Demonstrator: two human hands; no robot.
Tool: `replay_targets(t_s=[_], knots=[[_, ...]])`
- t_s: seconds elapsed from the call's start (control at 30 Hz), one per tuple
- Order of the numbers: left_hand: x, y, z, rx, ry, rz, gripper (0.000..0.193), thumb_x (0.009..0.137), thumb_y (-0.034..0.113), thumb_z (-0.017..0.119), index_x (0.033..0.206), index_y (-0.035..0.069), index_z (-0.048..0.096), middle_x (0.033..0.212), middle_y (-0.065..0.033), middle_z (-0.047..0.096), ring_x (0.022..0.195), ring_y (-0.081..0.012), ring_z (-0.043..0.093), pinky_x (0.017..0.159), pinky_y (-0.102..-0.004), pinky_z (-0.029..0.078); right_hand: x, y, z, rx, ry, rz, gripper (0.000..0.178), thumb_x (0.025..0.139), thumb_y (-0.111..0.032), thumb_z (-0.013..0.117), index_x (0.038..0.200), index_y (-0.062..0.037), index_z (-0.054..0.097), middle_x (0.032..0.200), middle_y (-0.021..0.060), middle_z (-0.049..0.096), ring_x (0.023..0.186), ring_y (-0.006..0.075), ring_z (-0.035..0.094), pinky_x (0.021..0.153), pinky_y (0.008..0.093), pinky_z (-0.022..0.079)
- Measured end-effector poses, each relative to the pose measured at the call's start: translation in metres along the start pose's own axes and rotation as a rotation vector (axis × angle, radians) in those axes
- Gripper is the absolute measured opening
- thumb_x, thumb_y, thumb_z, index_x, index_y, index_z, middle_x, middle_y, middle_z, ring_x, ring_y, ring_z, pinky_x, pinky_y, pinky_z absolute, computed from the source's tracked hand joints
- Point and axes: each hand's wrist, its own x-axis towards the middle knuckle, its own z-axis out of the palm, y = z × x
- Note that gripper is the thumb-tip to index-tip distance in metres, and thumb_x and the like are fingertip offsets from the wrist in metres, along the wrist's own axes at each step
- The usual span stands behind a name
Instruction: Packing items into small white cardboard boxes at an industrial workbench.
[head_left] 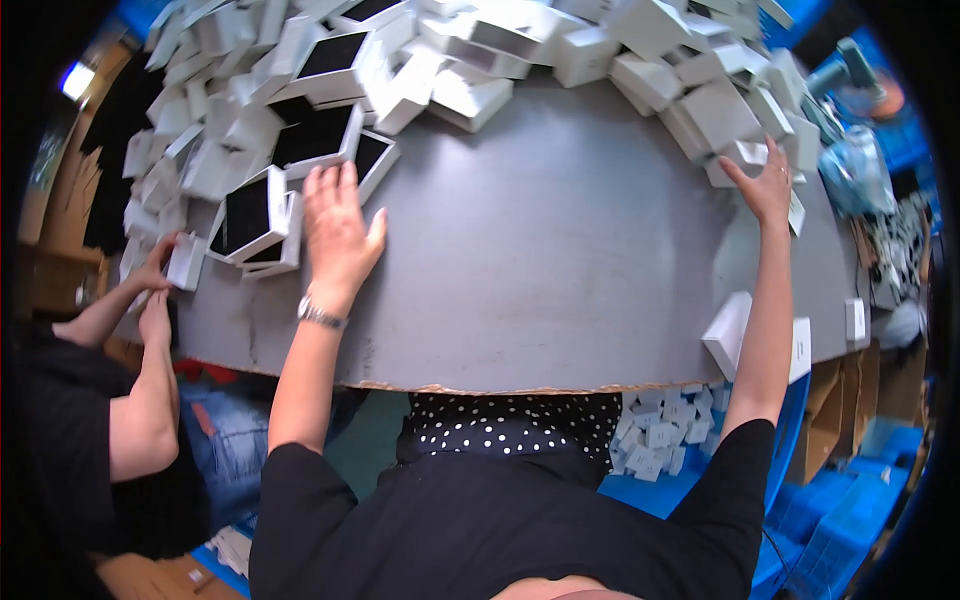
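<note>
My left hand [340, 232], with a watch on its wrist, lies flat and open, its fingers stretched toward the heap. Its fingertips meet the near edge of a shallow white box with a black inside [318, 138]. Beside it, to the left, another black-lined white box [248, 216] leans on a similar one. At the far right my right hand [768, 190] is open, thumb and fingers spread apart. It is at a small white box [718, 172] on the edge of the right-hand pile; whether it touches the box is hard to tell.
White boxes [470, 98] heap along the far side of the grey table [540, 250]. More white boxes [728, 330] lie near the right front edge. Below stands a blue bin [640, 490] of small white pieces. At left, a co-worker's hands [155, 275] hold a white box [186, 262].
</note>
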Motion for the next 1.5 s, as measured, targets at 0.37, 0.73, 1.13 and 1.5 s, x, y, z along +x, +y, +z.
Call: replay_targets(t_s=[0.37, 0.73, 1.13, 1.5], knots=[[-0.041, 0.045, -0.043, -0.395, -0.141, 0.231, 0.047, 0.075, 0.005, 0.075, 0.120, 0.006, 0.062, 0.120, -0.0135, 0.058, 0.117, -0.0336, 0.053, 0.103, -0.0443, 0.041, -0.171, -0.110, -0.055, 0.684, -0.527, -0.554, 0.072, 0.065, -0.030, 0.087, 0.125, -0.0130, 0.051, 0.146, 0.0226, 0.045, 0.132, 0.0434, 0.046, 0.111, 0.0520, 0.039], [-0.052, 0.102, -0.048, -0.464, -0.265, 0.131, 0.073, 0.061, 0.051, 0.093, 0.100, 0.001, 0.055, 0.138, -0.0278, 0.041, 0.126, -0.0431, 0.048, 0.101, -0.0516, 0.045, -0.197, -0.182, -0.092, 0.539, -0.411, -0.537, 0.055, 0.064, -0.022, 0.069, 0.117, -0.0146, 0.057, 0.152, 0.0212, 0.041, 0.138, 0.0447, 0.040, 0.110, 0.0557, 0.035], [-0.051, 0.102, -0.042, -0.659, -0.403, 0.321, 0.063, 0.058, 0.019, 0.095, 0.104, 0.007, 0.054, 0.147, -0.0243, 0.036, 0.134, -0.0434, 0.042, 0.108, -0.0493, 0.042, -0.236, -0.172, -0.098, 0.801, -0.432, -0.604, 0.049, 0.058, -0.015, 0.078, 0.104, -0.0149, 0.060, 0.150, 0.0129, 0.045, 0.137, 0.0394, 0.039, 0.113, 0.0520, 0.032], [-0.065, 0.111, -0.044, -0.893, -0.476, 0.421, 0.066, 0.059, 0.019, 0.095, 0.108, 0.009, 0.052, 0.142, -0.0207, 0.039, 0.134, -0.0394, 0.042, 0.107, -0.0480, 0.044, -0.240, -0.161, -0.087, 0.961, -0.359, -0.712, 0.050, 0.055, -0.018, 0.085, 0.099, -0.0153, 0.063, 0.141, 0.0130, 0.054, 0.130, 0.0415, 0.045, 0.109, 0.0522, 0.037]])
